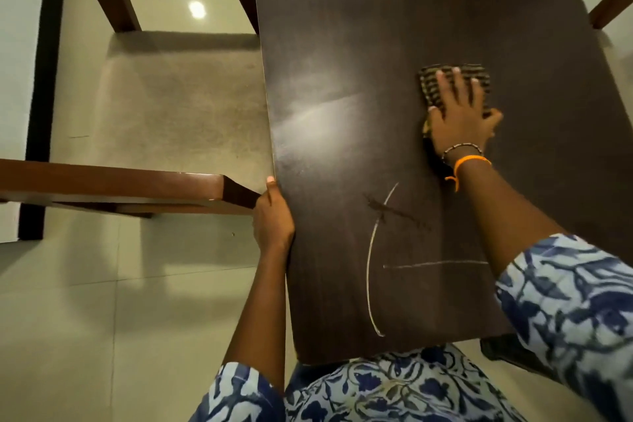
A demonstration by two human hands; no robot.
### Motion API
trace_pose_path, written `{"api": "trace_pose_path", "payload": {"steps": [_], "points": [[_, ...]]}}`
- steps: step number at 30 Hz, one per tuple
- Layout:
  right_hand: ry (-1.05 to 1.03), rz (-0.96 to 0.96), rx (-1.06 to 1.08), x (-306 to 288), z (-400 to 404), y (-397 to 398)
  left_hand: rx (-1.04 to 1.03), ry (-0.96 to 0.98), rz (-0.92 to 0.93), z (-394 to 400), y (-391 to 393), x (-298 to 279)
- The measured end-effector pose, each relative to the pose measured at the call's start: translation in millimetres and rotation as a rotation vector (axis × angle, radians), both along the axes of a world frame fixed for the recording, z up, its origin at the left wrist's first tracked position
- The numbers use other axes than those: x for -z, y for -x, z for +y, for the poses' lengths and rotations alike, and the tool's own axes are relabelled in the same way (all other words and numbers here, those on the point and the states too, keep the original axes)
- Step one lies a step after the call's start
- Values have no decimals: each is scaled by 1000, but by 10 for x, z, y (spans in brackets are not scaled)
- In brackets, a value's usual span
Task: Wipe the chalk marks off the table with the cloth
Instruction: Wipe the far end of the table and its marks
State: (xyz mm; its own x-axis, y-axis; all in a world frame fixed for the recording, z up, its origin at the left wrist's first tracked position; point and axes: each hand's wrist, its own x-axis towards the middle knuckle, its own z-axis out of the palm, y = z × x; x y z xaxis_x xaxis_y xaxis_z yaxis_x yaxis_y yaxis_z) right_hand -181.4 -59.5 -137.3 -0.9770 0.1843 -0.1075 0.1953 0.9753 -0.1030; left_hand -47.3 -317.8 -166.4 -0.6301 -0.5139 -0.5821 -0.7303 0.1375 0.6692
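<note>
A dark wooden table (394,44) runs away from me. My right hand (460,116) lies flat with spread fingers on a folded striped cloth (479,74), pressing it onto the right middle of the tabletop. White chalk marks (371,260) show nearer to me: a long curved line, a straight horizontal line (435,264), and a dark smudge (394,211) crossing the curve. My left hand (273,216) grips the table's left edge, thumb on top, fingers hidden under the edge.
A wooden chair with a beige seat (178,106) stands against the table's left side, its backrest rail (113,181) close to my left hand. Another chair's wooden frame (609,3) shows at the far right. Pale tiled floor (85,336) lies below.
</note>
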Motion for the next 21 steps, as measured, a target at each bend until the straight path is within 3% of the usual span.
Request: {"api": "trace_pose_path", "payload": {"steps": [2,4,10,14,16,21], "points": [[19,3,174,33,-109,16,-20,4,7,2,13,6],[21,15,172,48,-548,1,-31,21,7,7,15,7],[80,-35,-506,87,-1979,-408,-32,92,-19,-7,1,21],[49,-13,-724,49,-1629,-426,-30,136,-3,23,-17,-14],[10,2,-628,49,-1149,-325,-18,145,-2,22,-24,-12],[-50,-24,-97,-3,257,-335,19,210,-58,14,10,21]]}}
